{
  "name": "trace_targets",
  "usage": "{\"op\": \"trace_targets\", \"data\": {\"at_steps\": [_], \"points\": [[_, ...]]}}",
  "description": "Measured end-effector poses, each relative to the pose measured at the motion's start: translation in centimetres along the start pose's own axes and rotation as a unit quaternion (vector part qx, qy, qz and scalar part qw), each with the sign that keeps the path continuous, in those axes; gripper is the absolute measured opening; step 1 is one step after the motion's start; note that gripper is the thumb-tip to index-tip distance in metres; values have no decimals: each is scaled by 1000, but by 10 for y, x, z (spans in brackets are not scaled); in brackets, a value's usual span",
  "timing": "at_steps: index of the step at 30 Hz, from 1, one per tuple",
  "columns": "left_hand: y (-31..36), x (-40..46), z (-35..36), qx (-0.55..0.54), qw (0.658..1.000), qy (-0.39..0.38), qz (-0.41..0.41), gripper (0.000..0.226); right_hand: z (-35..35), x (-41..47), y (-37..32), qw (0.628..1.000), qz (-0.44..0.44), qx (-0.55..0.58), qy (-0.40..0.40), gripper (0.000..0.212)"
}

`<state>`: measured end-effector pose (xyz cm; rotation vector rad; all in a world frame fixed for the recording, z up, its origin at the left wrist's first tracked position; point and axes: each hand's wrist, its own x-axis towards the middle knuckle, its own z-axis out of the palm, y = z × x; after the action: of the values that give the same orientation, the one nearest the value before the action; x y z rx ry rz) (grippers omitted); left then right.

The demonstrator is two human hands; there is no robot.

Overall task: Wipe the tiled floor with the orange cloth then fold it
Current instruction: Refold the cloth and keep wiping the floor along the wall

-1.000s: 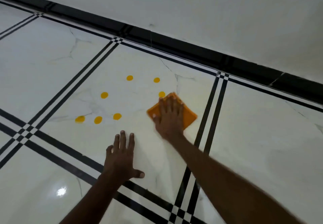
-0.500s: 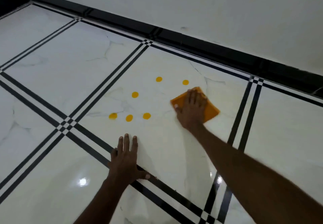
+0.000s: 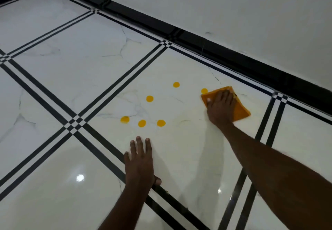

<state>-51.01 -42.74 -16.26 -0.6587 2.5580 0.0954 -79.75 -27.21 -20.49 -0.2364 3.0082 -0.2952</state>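
Observation:
The orange cloth (image 3: 240,109) lies flat on the white tiled floor (image 3: 179,149), close to the black skirting. My right hand (image 3: 221,107) presses down on the cloth with fingers spread, covering most of it. The cloth's left corner touches one yellow spot (image 3: 204,91). Several more round yellow spots (image 3: 149,98) are scattered on the same tile to the left. My left hand (image 3: 139,163) rests palm down on the floor nearer to me, across a black tile line, holding nothing.
A black skirting (image 3: 215,50) runs along the foot of the white wall (image 3: 251,14) just beyond the cloth. Double black lines (image 3: 118,82) cross the glossy floor between tiles. A lamp reflection (image 3: 80,177) shines at the lower left.
My right hand slid the cloth a little toward the wall; the yellow spot that lay by its far corner no longer shows. The view swung left. My left hand stayed put.

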Motion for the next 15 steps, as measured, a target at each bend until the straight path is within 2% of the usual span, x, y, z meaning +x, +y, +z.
{"op": "trace_targets", "data": {"at_steps": [2, 4, 7, 9, 11, 13, 15], "points": [[-2, 0, -4, 2, 1000, -2, -4, 141, 12, -14, -49, 998, -63, -3, -4, 86], [-2, 0, -5, 0, 1000, -9, -4, 141, 23, -57, -71, 992, -125, -10, 4, 78], [-5, 3, -4, 2, 1000, -10, 3, 139, 27, -106, -37, 984, -179, -9, 11, 72], [-5, 3, -3, 9, 1000, -15, 0, 139, 24, -99, -8, 988, -151, -15, -6, 75], [-1, 5, -1, 7, 1000, -20, -8, 138, 16, -53, 6, 997, -76, -21, -15, 79], [2, 6, -2, -4, 999, -30, -10, 138, 6, 10, -1, 999, -32, -22, -5, 83], [3, 9, 0, -17, 999, -46, -13, 141, -1, 55, -31, 999, -30, -21, -25, 84]]}}
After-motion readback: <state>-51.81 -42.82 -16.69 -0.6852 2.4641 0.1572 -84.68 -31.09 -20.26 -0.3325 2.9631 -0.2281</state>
